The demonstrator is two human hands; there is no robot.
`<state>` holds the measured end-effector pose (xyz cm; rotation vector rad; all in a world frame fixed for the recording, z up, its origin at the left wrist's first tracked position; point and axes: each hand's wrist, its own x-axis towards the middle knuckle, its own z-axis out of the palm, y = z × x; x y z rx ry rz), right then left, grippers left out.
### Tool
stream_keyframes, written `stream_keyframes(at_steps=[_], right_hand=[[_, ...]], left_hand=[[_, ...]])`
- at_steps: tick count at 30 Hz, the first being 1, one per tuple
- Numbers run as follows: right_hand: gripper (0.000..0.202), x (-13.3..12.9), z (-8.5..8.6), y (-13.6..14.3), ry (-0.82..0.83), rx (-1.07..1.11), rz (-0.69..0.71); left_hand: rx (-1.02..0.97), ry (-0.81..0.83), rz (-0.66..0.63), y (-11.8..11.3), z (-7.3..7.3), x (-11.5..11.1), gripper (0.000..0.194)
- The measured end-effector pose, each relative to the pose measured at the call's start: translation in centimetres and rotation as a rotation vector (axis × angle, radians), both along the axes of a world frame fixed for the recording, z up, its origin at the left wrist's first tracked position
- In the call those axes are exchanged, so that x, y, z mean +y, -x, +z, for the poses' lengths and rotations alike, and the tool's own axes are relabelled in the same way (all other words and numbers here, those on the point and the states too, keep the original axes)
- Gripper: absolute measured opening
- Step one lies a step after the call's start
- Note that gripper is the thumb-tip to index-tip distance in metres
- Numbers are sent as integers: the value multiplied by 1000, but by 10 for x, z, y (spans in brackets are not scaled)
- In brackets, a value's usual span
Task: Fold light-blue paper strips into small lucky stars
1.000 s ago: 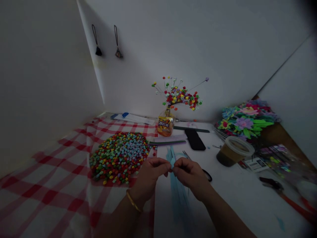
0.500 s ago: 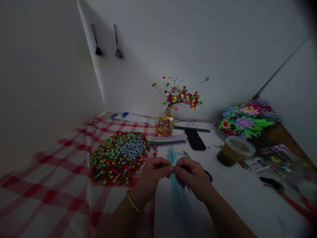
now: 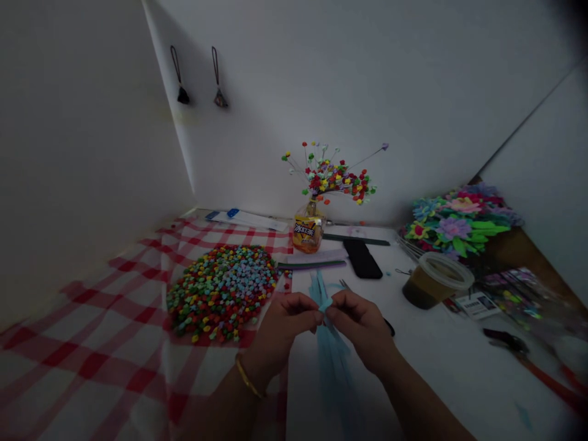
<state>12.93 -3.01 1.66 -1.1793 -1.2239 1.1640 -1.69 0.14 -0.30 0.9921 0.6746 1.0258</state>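
A small folded piece of light blue paper strip [image 3: 325,304] is pinched between both hands. My left hand [image 3: 289,321], with a gold bangle at the wrist, grips it from the left between thumb and forefinger. From the right, my right hand [image 3: 356,318] holds it in a similar pinch. Beneath the hands lie long light blue strips [image 3: 331,361] on the white table surface [image 3: 436,380]. A pair of metal tips [image 3: 343,284] shows just behind my right hand, which hides the rest of that tool.
A pile of coloured paper stars [image 3: 225,288] covers part of the red-checked cloth [image 3: 92,365]. Behind the hands stand a bottle with stars on wires [image 3: 307,234] and a black phone [image 3: 362,258]. To the right are a plastic tub [image 3: 432,282], fuzzy flowers [image 3: 454,226] and pliers [image 3: 508,340].
The fingers of my right hand have shifted slightly, and more of the folded light blue piece shows above the fingertips. My left hand stays nearly in place.
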Motion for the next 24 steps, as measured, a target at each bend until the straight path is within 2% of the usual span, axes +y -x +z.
stream_keyframes(at_steps=[4, 7, 11, 13, 16, 20, 24], right_hand=[[19, 0, 1, 0, 40, -18, 1], [19, 0, 0, -1, 40, -20, 16], [14, 1, -6, -3, -45, 3, 5], [10, 1, -7, -4, -123, -52, -3], [2, 0, -7, -5, -305, -246, -26], [11, -1, -4, -7, -617, -526, -25], [19, 0, -3, -8, -830, -692, -33]], left_hand=[[-19, 2, -47, -1, 2, -2, 8], [-3, -19, -27, -2, 4, -2, 5], [24, -35, 8, -1, 3, 0, 4], [14, -37, 4, -1, 2, 1, 5], [-34, -19, -7, -1, 1, 1, 6], [-133, 49, -51, -1, 0, 0, 4], [-197, 90, -83, 0, -2, 1, 3]])
